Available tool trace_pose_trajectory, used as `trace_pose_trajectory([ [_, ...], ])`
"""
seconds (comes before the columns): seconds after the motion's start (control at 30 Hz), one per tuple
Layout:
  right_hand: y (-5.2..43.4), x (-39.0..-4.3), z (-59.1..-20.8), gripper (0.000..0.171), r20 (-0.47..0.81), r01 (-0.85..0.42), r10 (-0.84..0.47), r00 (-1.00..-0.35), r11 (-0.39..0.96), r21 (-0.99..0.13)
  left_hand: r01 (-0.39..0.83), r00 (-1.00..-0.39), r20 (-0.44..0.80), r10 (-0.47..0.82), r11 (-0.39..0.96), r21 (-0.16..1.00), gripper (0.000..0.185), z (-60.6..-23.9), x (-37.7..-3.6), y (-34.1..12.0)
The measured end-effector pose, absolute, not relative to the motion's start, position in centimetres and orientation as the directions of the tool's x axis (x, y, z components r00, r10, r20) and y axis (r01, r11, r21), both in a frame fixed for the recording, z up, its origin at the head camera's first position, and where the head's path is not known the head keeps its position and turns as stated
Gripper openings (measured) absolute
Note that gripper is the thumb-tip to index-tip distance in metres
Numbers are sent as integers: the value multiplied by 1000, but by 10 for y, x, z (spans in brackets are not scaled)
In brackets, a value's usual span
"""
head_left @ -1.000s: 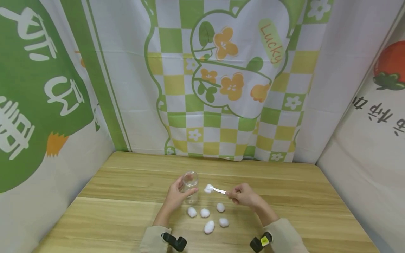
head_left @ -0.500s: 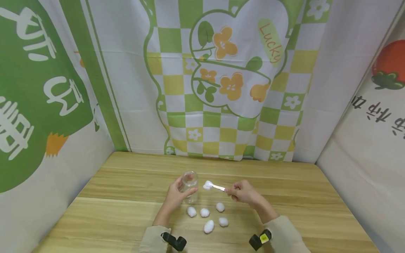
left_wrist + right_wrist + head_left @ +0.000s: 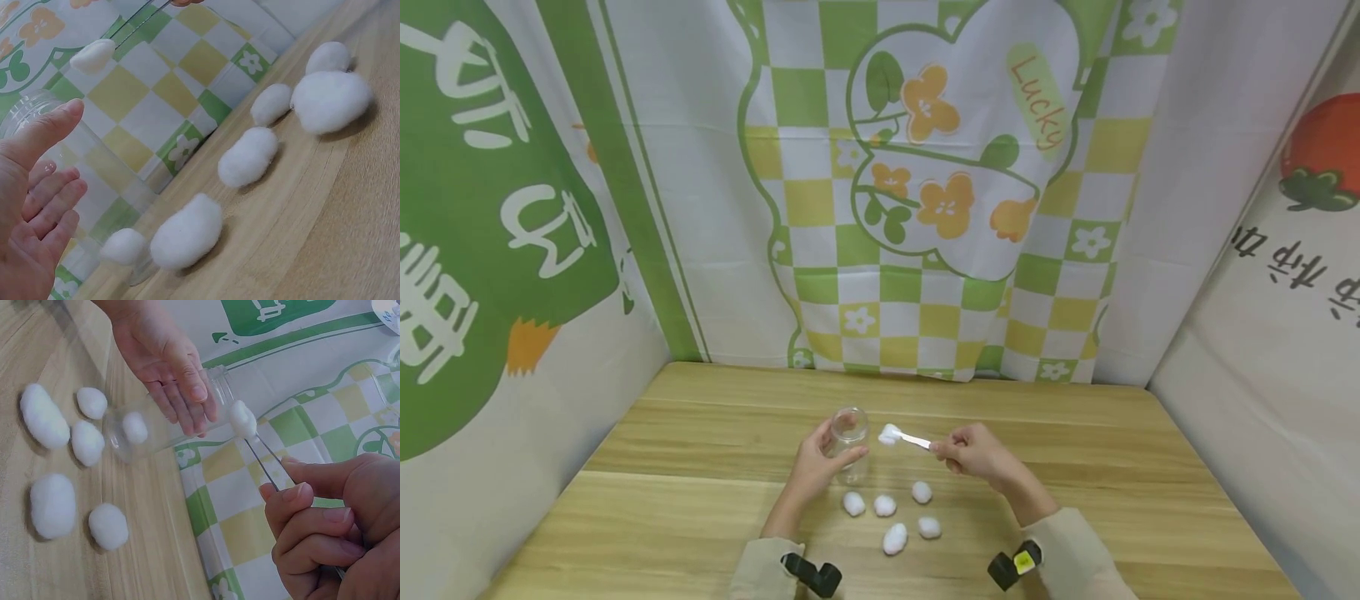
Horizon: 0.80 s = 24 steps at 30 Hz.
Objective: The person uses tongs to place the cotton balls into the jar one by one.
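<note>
Carrying a cotton ball (image 3: 242, 419) in tweezers (image 3: 265, 459) pinched by right hand (image 3: 973, 454); left hand (image 3: 820, 462) cupping jar (image 3: 848, 433), apparently loosely. Next: aligning over the mouth.

Makeshift tabletop recording booth, wooden table (image 3: 700, 492) hemmed in by printed cloth backdrops, green-and-yellow checked flower curtain (image 3: 925, 208) behind the table, green lettered banner (image 3: 490, 217) left of it, strawberry-print sheet (image 3: 1292, 250) right of it

Five loose cotton balls (image 3: 895, 537) crowd table (image 3: 662, 467) between both forearms, bare wood elsewhere
</note>
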State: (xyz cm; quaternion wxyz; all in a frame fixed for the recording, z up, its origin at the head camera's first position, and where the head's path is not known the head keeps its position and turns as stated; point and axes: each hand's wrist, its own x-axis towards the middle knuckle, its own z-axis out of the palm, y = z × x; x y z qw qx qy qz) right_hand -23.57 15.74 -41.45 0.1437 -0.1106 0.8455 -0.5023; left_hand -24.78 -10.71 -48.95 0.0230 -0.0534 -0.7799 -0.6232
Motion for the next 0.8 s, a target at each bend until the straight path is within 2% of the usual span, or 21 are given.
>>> trace_pose_trajectory([
  [0.8, 148, -240, -406, 27, -115, -55, -342, -933, 450, -892, 113, -993, 103, 57, 207, 972, 76, -492, -249, -109],
])
